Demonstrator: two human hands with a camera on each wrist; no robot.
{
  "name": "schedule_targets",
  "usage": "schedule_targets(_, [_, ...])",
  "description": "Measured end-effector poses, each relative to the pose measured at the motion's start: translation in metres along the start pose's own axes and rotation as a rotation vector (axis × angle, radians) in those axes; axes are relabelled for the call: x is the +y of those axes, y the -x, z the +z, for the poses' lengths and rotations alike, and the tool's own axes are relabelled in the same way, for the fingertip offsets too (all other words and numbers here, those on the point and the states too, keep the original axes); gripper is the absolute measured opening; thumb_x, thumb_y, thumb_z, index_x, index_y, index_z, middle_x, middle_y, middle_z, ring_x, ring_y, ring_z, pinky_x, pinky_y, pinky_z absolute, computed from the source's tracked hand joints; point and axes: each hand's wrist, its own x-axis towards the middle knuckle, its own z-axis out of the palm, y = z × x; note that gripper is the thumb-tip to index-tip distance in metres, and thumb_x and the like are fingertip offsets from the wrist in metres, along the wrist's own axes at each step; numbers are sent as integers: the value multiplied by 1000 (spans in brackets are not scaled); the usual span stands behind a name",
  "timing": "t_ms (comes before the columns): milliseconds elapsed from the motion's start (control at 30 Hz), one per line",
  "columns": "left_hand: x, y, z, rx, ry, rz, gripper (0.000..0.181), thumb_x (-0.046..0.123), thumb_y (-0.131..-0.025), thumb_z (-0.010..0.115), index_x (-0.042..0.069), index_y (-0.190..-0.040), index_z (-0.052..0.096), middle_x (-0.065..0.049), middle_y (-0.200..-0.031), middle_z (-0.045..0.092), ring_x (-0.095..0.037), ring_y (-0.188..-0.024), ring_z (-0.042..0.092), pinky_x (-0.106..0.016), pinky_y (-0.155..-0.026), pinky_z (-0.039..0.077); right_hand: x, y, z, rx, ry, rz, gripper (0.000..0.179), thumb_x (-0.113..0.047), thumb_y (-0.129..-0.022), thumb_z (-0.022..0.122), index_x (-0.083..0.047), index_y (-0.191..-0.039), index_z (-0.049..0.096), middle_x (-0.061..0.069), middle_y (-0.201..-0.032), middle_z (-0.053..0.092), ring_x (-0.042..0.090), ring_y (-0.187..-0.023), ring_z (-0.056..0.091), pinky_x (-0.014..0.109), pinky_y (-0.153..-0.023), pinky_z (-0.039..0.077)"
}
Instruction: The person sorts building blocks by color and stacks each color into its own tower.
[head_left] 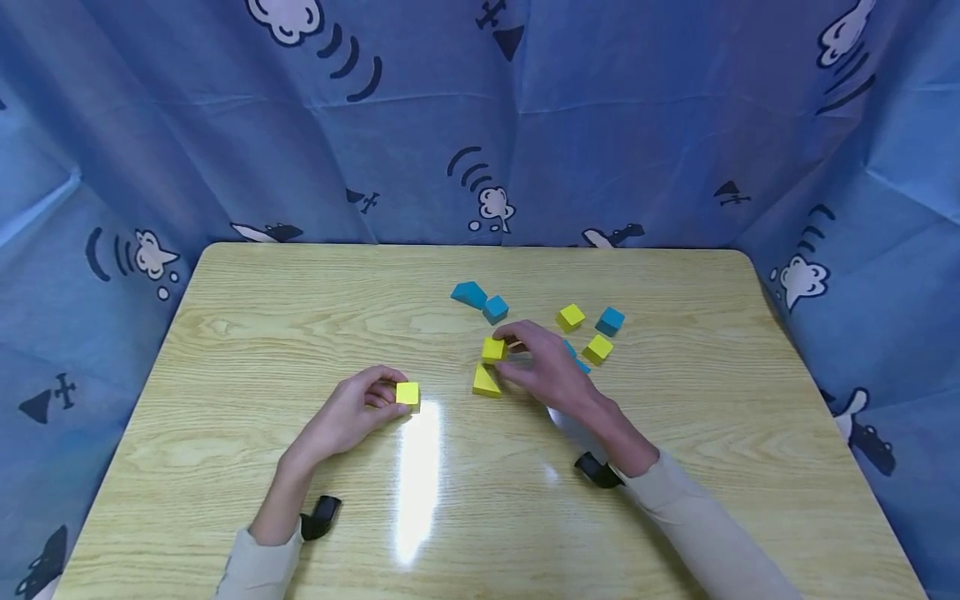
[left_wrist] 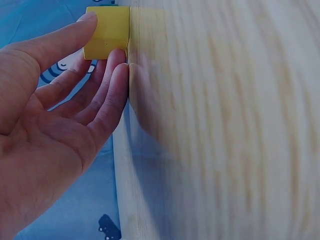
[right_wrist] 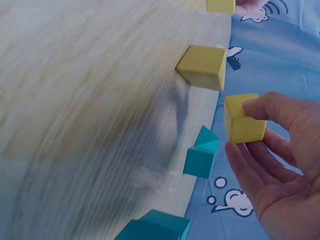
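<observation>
Between thumb and fingertips, my left hand [head_left: 352, 410] pinches a yellow cube [head_left: 407, 393] left of the table's middle. The left wrist view has that cube [left_wrist: 107, 32] right at the wood surface, with the thumb on one side. My right hand [head_left: 551, 367] holds another yellow cube [head_left: 493, 349] by thumb and fingers; in the right wrist view this cube [right_wrist: 245, 120] appears raised off the table. Just below it in the head view lies a yellow triangular block [head_left: 486, 381]. Blue pieces [head_left: 582, 365] are partly hidden behind the right hand.
Beyond the right hand lie a blue wedge-shaped block [head_left: 469, 294] and a blue cube [head_left: 496, 310]. To its right are two yellow cubes, one farther back [head_left: 570, 317] and one nearer [head_left: 598, 349], plus a blue cube [head_left: 610, 322]. A blue patterned curtain [head_left: 420, 125] surrounds the wooden table [head_left: 247, 333].
</observation>
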Motion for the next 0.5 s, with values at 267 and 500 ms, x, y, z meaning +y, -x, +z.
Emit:
schedule_targets(267, [0,0,0,0,10,0,37,8,-92,78,-1,-125,64,-9,-104,66,-20,-93,63,-33,-85,55,-12,-2,8,-37,-94,43,36,2,-89,76,0,-123,63,11,-120,64,26,-112,66,38,-96,56])
schedule_targets(500, [1,0,0,1,14,-7,37,10,-92,78,0,-125,64,-8,-102,66,-19,-92,63,-30,-84,55,-22,-4,18,-81,-139,34,37,3,-89,77,-1,-123,63,10,-120,64,24,-113,65,38,-96,56])
